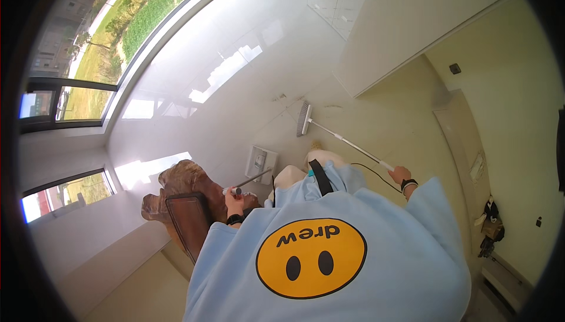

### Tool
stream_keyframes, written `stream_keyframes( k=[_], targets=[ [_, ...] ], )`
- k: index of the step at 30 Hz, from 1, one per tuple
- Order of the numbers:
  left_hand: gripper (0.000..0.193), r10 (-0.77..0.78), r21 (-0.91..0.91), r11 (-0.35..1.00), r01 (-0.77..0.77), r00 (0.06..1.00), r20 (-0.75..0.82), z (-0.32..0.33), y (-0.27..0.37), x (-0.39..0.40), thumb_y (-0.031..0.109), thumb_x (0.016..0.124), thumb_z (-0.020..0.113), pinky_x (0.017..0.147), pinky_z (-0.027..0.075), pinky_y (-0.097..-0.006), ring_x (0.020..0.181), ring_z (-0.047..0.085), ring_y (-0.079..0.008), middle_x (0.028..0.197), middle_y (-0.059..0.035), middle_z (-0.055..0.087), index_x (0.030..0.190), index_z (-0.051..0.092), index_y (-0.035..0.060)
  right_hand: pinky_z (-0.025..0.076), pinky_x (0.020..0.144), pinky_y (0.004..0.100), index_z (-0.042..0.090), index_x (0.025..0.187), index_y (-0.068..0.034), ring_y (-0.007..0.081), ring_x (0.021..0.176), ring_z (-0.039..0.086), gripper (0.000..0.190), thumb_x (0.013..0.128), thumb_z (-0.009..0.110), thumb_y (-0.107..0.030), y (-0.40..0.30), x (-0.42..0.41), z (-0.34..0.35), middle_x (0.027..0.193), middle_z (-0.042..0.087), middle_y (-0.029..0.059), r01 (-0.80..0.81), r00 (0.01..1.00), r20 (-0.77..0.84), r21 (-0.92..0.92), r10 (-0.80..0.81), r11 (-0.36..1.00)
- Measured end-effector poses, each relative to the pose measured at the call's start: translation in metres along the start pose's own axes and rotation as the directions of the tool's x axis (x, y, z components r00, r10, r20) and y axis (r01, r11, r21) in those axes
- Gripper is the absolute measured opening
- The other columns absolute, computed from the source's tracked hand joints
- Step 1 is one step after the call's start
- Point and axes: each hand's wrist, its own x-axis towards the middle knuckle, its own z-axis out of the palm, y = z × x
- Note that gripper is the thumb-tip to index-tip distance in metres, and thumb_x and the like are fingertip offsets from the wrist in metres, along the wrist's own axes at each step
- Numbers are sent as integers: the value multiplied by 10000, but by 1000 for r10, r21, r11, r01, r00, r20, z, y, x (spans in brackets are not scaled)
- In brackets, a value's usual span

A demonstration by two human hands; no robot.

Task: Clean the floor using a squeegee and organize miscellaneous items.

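My right hand (401,174) grips the upper end of the white pole of a broom (304,119). The broom's grey bristle head rests on the tiled floor, ahead of my feet. In my left hand (234,200) is the handle end of a long-handled dustpan (261,163). Its white pan stands on the floor to the left of my legs, and a pale object that I cannot identify lies inside it. Dark smudges of dirt (333,106) mark the floor just beyond the broom head.
Close by my left arm stands a brown carved wooden table (190,180) with a dark tray (190,220) on it. A white partition (397,26) juts in at upper right. Bags (491,227) sit by the right wall. Windows (88,103) line the left.
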Motion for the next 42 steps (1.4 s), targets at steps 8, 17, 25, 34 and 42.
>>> stream_keyframes(
  k=[8, 17, 25, 34, 42],
  targets=[
    [274, 283, 628, 505, -592, 801, 528, 22, 6, -24, 110, 628, 558, 633, 423, -295, 729, 478, -147, 731, -66, 463, 829, 381, 56, 402, 512, 366, 532, 622, 4, 293, 565, 511, 386, 674, 490, -376, 9, -50, -18, 597, 522, 161, 50, 976, -217, 72, -33, 996],
    [393, -362, 857, 426, -290, 813, 456, 64, 64, -110, 120, 707, 511, 747, 383, -280, 870, 471, -200, 949, -169, 461, 1039, 325, 24, 418, 537, 371, 558, 643, 4, 304, 579, 520, 346, 679, 461, -326, -204, 8, -47, 629, 535, 170, 241, 966, -155, 230, -208, 943],
    [482, -764, 649, 509, 565, 644, 39, 19, 53, -23, 331, 714, 501, 788, 351, -291, 868, 457, -219, 958, -134, 468, 1058, 342, 33, 428, 583, 343, 573, 709, -36, 247, 663, 546, 251, 703, 431, -242, -391, 67, -78, 689, 560, 123, 285, 957, -111, 164, -269, 944],
    [456, -621, 768, 599, 228, 737, 266, 77, 99, -72, 327, 734, 477, 774, 360, -307, 893, 435, -221, 957, -144, 462, 1058, 354, 31, 422, 634, 348, 560, 785, -32, 271, 720, 533, 382, 688, 476, -392, -235, 25, -33, 761, 555, 144, -91, 993, 90, 222, 72, 971],
    [495, -597, 783, 524, -334, 513, 617, 86, 99, -66, -31, 687, 490, 807, 362, -296, 952, 428, -218, 985, -173, 446, 1118, 251, 16, 432, 565, 342, 565, 721, -26, 254, 635, 542, 396, 689, 475, -411, -36, -124, 24, 705, 558, 135, -437, 899, 87, 115, 430, 892]
  ],
)
